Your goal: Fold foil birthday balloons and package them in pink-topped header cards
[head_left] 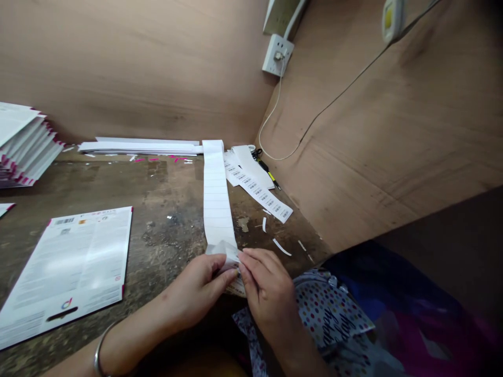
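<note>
A long white label strip [218, 204] runs from the back of the worktable toward me, and its near end is bunched at the table's front edge. My left hand [204, 280] pinches that near end between thumb and fingers. Close beside it, my right hand [267, 277] has its fingertips closed on the same end. Exactly how the strip is folded there is hidden by the fingers. To the left lies a printed white card [84, 262] with a hanging slot, flat on the table.
Another strip of barcode labels [261, 192] lies right, near a dark pen [271, 173]. A stack of white cards [27, 144] stands far left. Paper scraps [282, 247] dot the table. A cable [314, 123] hangs from the wall socket [277, 55]. Dotted bags [334, 309] sit below right.
</note>
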`<action>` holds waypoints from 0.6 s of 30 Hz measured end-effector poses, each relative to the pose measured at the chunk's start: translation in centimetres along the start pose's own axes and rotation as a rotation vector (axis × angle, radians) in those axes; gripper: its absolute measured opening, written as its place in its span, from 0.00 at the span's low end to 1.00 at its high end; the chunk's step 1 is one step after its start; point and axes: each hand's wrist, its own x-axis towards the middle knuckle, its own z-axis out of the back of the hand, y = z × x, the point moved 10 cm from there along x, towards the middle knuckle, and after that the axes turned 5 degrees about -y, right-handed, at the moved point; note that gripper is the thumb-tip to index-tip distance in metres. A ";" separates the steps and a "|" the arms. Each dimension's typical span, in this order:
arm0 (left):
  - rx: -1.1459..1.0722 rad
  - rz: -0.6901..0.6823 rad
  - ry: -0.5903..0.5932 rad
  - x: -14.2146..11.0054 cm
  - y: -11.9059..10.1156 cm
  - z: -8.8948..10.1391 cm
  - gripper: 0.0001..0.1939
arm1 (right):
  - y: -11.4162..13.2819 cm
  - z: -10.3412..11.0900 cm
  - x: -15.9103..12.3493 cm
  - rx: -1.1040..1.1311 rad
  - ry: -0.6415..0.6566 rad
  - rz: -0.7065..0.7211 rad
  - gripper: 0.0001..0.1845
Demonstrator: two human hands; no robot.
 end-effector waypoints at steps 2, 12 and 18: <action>0.005 0.009 0.001 0.0 0.2 -0.1 0.13 | -0.2 -0.1 -0.2 -0.040 0.002 -0.017 0.10; -0.013 0.042 0.044 0.3 0.4 -0.6 0.10 | -3.6 -0.4 -1.0 0.110 -0.103 -0.314 0.09; 0.017 0.103 -0.032 -0.9 3.3 0.4 0.15 | -8.4 6.1 -1.1 -0.021 -0.532 -0.380 0.15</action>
